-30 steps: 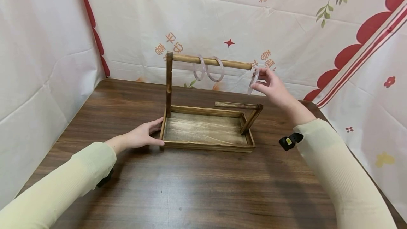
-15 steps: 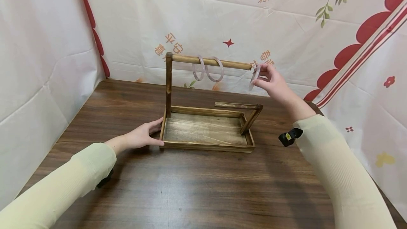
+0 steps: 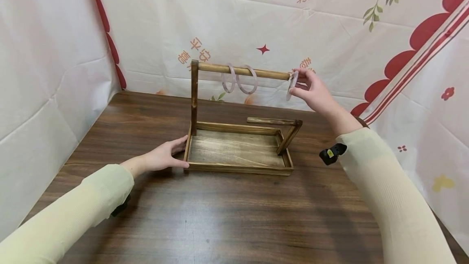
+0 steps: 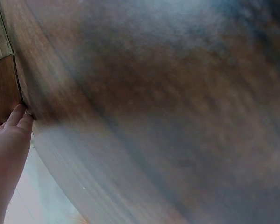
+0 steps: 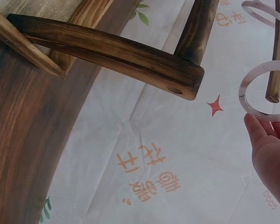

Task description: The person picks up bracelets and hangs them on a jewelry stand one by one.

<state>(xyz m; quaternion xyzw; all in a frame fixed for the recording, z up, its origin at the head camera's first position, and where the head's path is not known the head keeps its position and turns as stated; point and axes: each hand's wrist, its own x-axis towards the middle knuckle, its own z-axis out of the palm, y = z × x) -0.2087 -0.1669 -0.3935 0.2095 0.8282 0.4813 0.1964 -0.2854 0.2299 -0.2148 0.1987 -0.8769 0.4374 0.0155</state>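
Observation:
A wooden rack has a tray base, a tall post on its left and a long upper bar. Two pale lilac bangles hang from this bar near its middle. My right hand pinches a third bangle between thumb and fingers, right at the bar's free end. In the right wrist view the bar's tip shows inside the held bangle; I cannot tell whether the ring is around it. My left hand rests against the tray's left end, thumb at the front corner, fingers fairly straight.
A lower, shorter wooden bar juts leftward from a slanted post at the rack's right end. The rack stands on a dark wooden table. A white printed cloth hangs behind and at both sides.
My right hand has raised the pinched bangle slightly, then brought it leftward against the upper bar's tip. The left hand, the rack and the two hanging bangles stay where they were.

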